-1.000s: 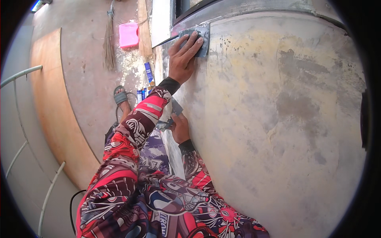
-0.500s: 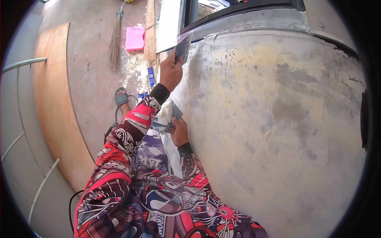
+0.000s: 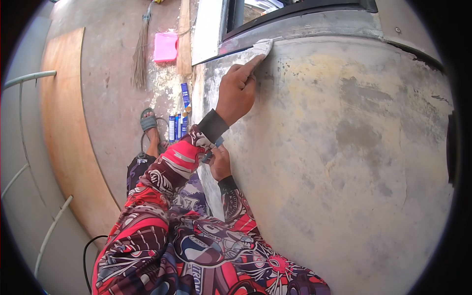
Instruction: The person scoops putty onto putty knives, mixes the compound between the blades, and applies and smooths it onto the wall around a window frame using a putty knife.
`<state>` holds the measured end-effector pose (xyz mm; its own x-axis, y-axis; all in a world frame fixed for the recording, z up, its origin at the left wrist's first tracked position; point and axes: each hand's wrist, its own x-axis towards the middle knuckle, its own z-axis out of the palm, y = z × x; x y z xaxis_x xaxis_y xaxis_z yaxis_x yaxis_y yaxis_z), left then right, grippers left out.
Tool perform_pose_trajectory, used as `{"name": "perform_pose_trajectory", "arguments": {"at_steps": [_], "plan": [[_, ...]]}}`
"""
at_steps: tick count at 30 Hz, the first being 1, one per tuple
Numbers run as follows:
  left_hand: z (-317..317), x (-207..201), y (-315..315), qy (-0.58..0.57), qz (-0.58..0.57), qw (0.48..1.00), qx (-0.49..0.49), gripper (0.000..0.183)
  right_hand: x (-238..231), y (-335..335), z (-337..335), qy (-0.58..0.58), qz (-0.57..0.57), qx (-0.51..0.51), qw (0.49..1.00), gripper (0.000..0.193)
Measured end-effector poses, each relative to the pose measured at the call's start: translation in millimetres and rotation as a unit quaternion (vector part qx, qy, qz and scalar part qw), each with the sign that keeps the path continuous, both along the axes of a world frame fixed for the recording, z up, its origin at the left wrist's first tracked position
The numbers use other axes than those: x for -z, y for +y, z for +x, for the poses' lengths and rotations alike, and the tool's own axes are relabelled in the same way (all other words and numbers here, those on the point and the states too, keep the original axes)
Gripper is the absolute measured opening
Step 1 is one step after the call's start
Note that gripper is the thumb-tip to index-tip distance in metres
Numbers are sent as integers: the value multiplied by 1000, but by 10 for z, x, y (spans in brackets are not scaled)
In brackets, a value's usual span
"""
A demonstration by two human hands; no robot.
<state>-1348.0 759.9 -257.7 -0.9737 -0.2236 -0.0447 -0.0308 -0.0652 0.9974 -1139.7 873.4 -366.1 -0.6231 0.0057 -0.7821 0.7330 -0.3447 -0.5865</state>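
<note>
My left hand (image 3: pixel 237 96) grips a putty knife (image 3: pixel 264 47), index finger stretched along it. Its blade, smeared whitish, lies against the upper edge of the patchy white and grey wall (image 3: pixel 314 162), just under the window frame. Lower down, beneath my left sleeve, my right hand (image 3: pixel 220 163) is closed on a second flat putty blade (image 3: pixel 219 142). That blade is mostly hidden by the sleeve; the white putty seen on it earlier is covered now.
A dark window frame (image 3: pixel 300 9) borders the wall's top. On the floor at left are several blue-and-white tubes (image 3: pixel 172 128), a pink plastic item (image 3: pixel 166 47), a broom (image 3: pixel 140 54), a wooden plank (image 3: pixel 184 39) and a plywood sheet (image 3: pixel 66 98). My sandalled foot (image 3: pixel 149 123) stands near the tubes.
My left hand has moved right along the wall's top edge with its putty knife, and the blade has tilted. My left sleeve now covers most of the right hand's blade.
</note>
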Motion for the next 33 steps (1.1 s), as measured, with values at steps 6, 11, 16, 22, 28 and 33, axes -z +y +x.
{"name": "perform_pose_trajectory", "arguments": {"at_steps": [6, 11, 16, 22, 28, 33], "plan": [[103, 377, -76, 166, -45, 985, -16, 49, -23, -20, 0, -13, 14, 37, 999, 10], [-139, 718, 10, 202, -124, 968, -88, 50, -70, 77, -46, -31, -23, 6, 999, 26], [-243, 817, 368, 221, -153, 960, -72, 63, 132, 242, 35, -4, -33, -5, 999, 24], [-176, 769, 211, 210, -143, 966, -46, 67, 56, 149, -74, 11, -42, -46, 998, 25], [220, 630, -97, 53, 13, 998, -22, 43, -425, -118, -108, -33, -36, 4, 999, 22], [92, 468, -21, -55, 104, 993, -11, 40, 15, 130, 211, -17, -24, -20, 999, 17]]}}
